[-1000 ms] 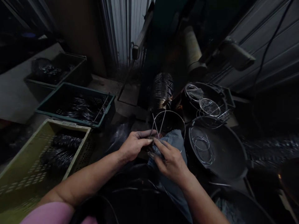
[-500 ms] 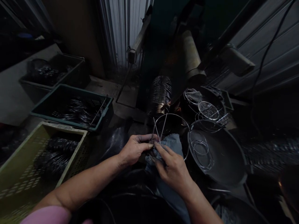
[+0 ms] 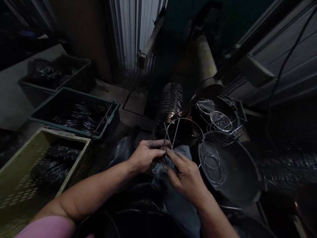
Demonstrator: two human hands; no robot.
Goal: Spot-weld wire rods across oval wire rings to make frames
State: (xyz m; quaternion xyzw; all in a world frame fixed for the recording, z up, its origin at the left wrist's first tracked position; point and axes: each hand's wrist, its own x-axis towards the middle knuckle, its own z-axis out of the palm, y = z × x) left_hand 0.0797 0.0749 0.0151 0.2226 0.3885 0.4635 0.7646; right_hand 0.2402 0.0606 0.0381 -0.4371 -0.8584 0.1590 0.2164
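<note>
My left hand (image 3: 145, 154) and my right hand (image 3: 184, 173) meet at the middle over my knee in blue jeans (image 3: 173, 198). Both pinch the crossed ends of a thin wire ring (image 3: 195, 124), whose loop arcs away from me and whose two straight ends stick up between the fingers. Just beyond the ring stands a thick roll of stacked wire rings (image 3: 169, 100) on a machine spindle.
A dark round pan (image 3: 237, 172) at my right holds a few finished wire rings (image 3: 210, 160); more rings lie in a pan behind it (image 3: 219, 115). At my left stand a tan crate (image 3: 29, 172) and two green crates (image 3: 74, 112) with dark wire coils.
The view shifted slightly; my hands stay together on the wire ends, and the ring's loop has moved a little farther out and to the right.
</note>
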